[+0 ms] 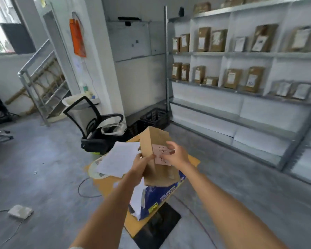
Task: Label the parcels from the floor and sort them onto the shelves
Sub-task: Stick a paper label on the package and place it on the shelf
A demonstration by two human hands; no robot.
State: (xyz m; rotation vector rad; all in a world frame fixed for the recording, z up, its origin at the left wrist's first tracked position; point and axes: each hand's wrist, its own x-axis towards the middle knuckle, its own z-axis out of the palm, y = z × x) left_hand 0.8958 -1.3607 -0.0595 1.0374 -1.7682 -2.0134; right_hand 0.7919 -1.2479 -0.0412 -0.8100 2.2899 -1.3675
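Parcel (156, 157), a brown cardboard box, is held upright in mid-air in front of the person, above a small orange table (133, 225). It is gripped at its left edge by the left hand (142, 166), whose fingers are closed around the corner with the thumb laid on the front face. A pink label (161, 154) bearing black scribbles is seen on that front face, and the right hand (176, 155) is pressed against it with the fingers loosely curled; a small dark object (too blurred to be named) is pinched at its fingertips.

A white sheet of paper (118, 159) is seen just left of the parcel, behind the left hand, and whether it is held or lying on the table cannot be told. Below the parcel a blue printed bag (162, 196) with white paper spilling from it is laid on the table, and a roll of tape (94, 169) is seen at the table's far left edge.

The metal shelves (241, 90) are stood to the right, well apart from the parcel, with many labelled brown parcels already placed on the upper levels. Between the table and the shelves bare grey floor (223, 177) is seen. An overturned black office chair (97, 130) and black crates (154, 117) are found beyond the table, and a small pale packet (20, 212) is left on the floor to the left.
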